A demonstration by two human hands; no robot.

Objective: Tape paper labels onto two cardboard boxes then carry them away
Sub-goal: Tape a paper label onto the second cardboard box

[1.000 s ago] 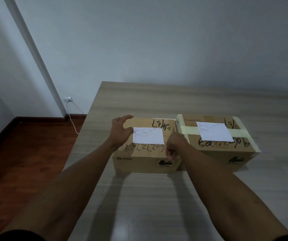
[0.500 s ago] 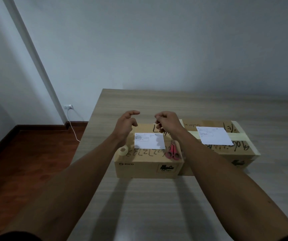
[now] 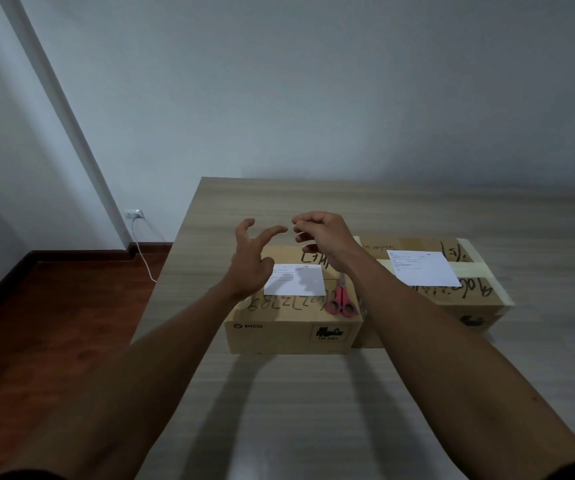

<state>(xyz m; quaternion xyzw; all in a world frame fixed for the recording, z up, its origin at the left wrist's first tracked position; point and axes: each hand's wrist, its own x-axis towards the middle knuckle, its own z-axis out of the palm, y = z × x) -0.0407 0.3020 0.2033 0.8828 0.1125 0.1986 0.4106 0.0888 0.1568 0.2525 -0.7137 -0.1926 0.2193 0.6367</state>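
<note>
Both hands raised mid-frame over the left box point(image 3: 293, 327). Left hand point(image 3: 249, 261) open, fingers spread. Right hand point(image 3: 324, 237) w/ curled fingers, maybe pinching tape; can't tell. Label point(image 3: 294, 279), pink scissors point(image 3: 341, 301) on left box; right box point(image 3: 452, 303) w/ label point(image 3: 423, 268) touching it, center-right on surface point(image 3: 314, 410).

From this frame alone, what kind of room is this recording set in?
Probably a plain spare room or small office used for packing: bare wall, wooden floor, a wall socket, and a table holding two cardboard boxes.
</note>
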